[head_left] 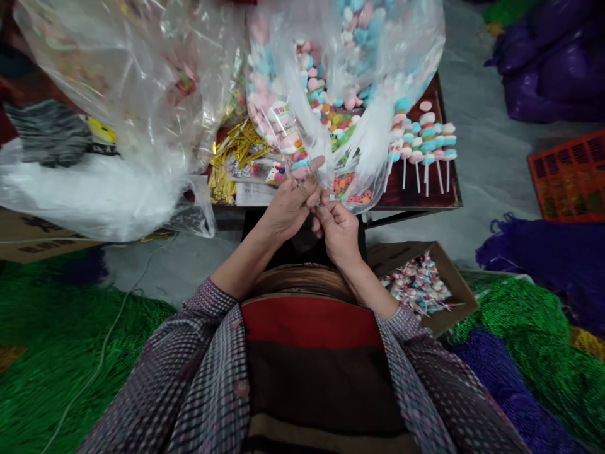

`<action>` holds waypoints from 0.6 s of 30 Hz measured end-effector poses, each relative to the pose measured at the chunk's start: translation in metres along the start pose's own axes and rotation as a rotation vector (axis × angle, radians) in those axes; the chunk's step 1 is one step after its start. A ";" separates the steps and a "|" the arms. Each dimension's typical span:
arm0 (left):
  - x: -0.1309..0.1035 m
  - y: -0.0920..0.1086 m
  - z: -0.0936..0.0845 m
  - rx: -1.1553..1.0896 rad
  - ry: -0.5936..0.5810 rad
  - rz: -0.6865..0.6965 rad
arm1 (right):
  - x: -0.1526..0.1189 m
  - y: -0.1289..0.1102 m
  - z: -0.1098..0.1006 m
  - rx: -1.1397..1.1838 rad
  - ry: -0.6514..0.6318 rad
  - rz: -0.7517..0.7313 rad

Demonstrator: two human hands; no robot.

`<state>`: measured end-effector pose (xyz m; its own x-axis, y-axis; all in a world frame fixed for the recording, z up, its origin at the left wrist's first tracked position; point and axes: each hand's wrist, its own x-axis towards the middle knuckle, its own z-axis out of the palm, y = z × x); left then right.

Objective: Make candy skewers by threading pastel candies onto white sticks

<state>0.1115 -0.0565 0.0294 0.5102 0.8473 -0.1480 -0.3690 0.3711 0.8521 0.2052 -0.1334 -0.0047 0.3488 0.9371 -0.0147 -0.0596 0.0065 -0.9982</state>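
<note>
A marshmallow candy skewer in a clear printed bag (289,133) stands tilted above my hands, its pink, blue and gummy pieces showing through. My left hand (292,207) is closed around the bag's lower end, thumb extended upward. Close against it, my right hand (338,228) is pinched at the base of the wrapped skewer; what its fingertips grip is too small to make out. Left of the bag lie a pile of gold twist ties (242,146) and flat printed bags (255,170). Unwrapped marshmallow skewers (428,142) on white sticks lie at the table's right end.
Large clear bags of marshmallows (363,38) and gummy rings (347,183) cover the table's middle. Another plastic bag (142,94) fills the left. Below right, a cardboard box (460,299) holds wrapped candies. Green netting (524,328) and an orange crate (567,176) are on the floor.
</note>
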 end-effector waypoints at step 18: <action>-0.017 0.007 -0.026 0.600 -0.492 0.115 | 0.029 -0.061 -0.026 0.003 -0.482 -0.099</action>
<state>0.0800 -0.0582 0.0248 0.8315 0.5501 0.0778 -0.0292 -0.0966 0.9949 0.2431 -0.1153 0.0542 -0.1200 0.9867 0.1095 -0.0508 0.1041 -0.9933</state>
